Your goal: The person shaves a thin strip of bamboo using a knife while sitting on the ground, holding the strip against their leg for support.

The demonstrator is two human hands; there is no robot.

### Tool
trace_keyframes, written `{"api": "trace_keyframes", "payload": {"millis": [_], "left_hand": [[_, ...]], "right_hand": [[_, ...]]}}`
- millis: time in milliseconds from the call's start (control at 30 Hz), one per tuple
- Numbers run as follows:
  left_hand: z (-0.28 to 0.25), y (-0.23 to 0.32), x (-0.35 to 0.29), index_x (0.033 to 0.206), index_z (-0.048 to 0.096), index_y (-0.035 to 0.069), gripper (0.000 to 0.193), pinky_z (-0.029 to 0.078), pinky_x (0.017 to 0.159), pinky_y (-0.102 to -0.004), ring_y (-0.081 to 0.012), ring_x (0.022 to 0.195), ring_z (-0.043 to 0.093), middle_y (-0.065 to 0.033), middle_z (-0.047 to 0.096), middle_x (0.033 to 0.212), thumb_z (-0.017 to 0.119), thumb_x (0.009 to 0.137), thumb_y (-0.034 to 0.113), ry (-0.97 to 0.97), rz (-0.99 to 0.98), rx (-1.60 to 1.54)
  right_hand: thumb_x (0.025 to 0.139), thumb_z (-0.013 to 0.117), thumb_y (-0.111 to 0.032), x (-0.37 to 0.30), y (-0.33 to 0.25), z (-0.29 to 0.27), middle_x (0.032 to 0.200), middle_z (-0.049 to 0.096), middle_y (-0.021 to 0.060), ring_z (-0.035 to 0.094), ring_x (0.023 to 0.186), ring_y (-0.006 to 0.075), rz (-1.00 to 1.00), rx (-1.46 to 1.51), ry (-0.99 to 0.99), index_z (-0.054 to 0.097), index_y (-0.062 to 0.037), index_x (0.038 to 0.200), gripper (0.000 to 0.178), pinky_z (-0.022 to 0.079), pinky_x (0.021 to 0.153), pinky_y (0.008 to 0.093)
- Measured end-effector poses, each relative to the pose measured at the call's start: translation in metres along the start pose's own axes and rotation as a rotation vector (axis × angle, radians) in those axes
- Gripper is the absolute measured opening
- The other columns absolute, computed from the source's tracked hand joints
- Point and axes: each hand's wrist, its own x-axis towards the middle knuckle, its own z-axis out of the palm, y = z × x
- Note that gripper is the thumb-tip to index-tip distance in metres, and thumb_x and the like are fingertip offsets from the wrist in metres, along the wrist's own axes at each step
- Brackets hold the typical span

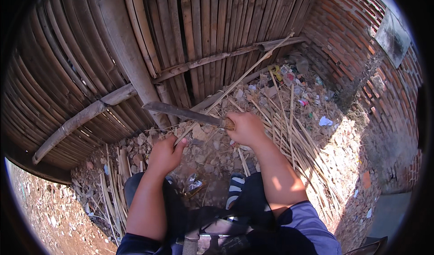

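My right hand (247,129) is closed round the wooden handle of a machete (184,113). Its long, worn blade points left, held roughly level above the rubble. Lower and to the left, my left hand (165,156) grips the near end of a long, thin bamboo strip (254,67). From there the strip slants up and away to the right, passing under the blade toward the far corner. Part of the strip near the blade is hidden behind it.
A bamboo-slat wall (208,24) with a thick post (129,51) stands ahead; a brick wall (337,33) rises at right. Split bamboo strips (300,148) lie right of my legs, others (118,173) at left. Stones and litter (325,120) cover the ground.
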Motion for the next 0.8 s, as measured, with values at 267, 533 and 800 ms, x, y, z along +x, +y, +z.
{"api": "trace_keyframes", "payload": {"millis": [267,533,800], "left_hand": [[0.001,0.014,0.0,0.085,0.065,0.003,0.046,0.054,0.074,-0.0493,-0.0431,0.079,0.069,-0.0217,0.067,0.074,0.074,0.085,0.048,-0.159,0.035,-0.014],[0.0,-0.001,-0.002,0.085,0.065,0.002,0.046,0.054,0.071,-0.0488,-0.0417,0.075,0.07,-0.0206,0.068,0.073,0.075,0.086,0.047,-0.08,0.031,-0.031],[-0.021,-0.009,-0.003,0.085,0.067,0.002,0.046,0.054,0.07,-0.0485,-0.0414,0.077,0.07,-0.0193,0.07,0.076,0.073,0.088,0.047,-0.114,0.079,0.038]], "right_hand": [[0.079,0.073,-0.025,0.007,0.041,-0.011,0.092,0.073,0.0194,0.07,0.089,0.0405,0.291,0.186,-0.017,0.072,-0.0086,0.102,0.029,0.056,0.08,0.0492],[0.075,0.074,-0.026,0.004,-0.01,-0.007,0.088,0.072,0.0215,0.069,0.084,0.0419,-0.047,-0.063,-0.133,0.072,-0.0101,0.108,0.036,0.055,0.076,0.0504],[0.077,0.074,-0.021,0.002,0.076,-0.02,0.088,0.072,0.0229,0.069,0.087,0.0424,0.459,0.243,0.314,0.073,-0.0066,0.111,0.038,0.055,0.078,0.0463]]}}
